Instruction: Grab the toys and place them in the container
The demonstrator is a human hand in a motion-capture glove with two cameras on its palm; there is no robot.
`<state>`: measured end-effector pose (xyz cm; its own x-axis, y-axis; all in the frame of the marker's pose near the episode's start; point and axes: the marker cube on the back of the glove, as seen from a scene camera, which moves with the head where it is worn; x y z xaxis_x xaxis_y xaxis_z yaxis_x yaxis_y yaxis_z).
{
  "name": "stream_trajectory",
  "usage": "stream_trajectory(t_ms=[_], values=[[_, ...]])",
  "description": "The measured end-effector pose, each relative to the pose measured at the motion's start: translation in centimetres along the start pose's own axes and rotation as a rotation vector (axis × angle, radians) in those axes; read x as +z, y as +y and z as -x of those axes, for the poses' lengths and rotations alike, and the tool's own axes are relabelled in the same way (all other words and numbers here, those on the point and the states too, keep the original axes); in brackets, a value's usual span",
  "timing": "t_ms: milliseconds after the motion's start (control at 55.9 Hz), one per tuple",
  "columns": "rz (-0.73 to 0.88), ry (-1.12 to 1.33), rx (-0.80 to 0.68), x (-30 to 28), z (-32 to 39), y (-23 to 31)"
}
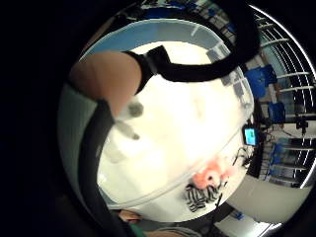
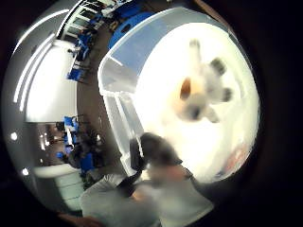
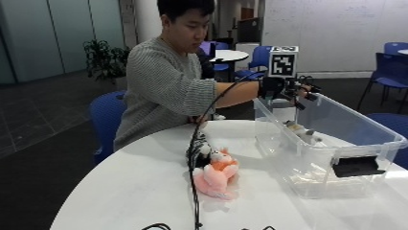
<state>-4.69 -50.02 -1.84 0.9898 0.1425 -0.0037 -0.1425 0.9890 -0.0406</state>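
My gloved right hand (image 3: pixel 288 88) hovers over the far end of the clear plastic container (image 3: pixel 306 165), fingers spread and holding nothing. Below it, inside the container, is a white and grey plush toy (image 3: pixel 301 132); the thumb side palm view shows that same plush toy (image 2: pixel 201 94) blurred against the container's (image 2: pixel 118 78) pale floor. On the round white table (image 3: pixel 121 191), left of the container, lies a pink plush toy (image 3: pixel 217 178), with a black and white striped toy (image 3: pixel 200 147) just behind it. Through the container's (image 1: pixel 148 32) wall I see the pink toy (image 1: pixel 212 175) and striped toy (image 1: pixel 199 197).
A black cable (image 3: pixel 194 196) runs from the hand down across the table beside the pink toy. The container has a black latch handle (image 3: pixel 357 166) at its near end. Blue chairs (image 3: pixel 390 57) stand behind and to the right of the table.
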Motion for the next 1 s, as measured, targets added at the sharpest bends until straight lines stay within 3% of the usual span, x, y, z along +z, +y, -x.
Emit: stream_trajectory(t_ms=[394, 626, 823, 1002], values=[[-0.012, 0.015, -0.053, -0.8, -1.3, 2.3], [-0.103, 0.016, -0.047, -5.0, -10.3, 11.2], [-0.138, 0.146, 0.286, -7.3, -24.1, 18.9], [-0.1, 0.1, 0.322, -5.5, -27.4, 23.3]])
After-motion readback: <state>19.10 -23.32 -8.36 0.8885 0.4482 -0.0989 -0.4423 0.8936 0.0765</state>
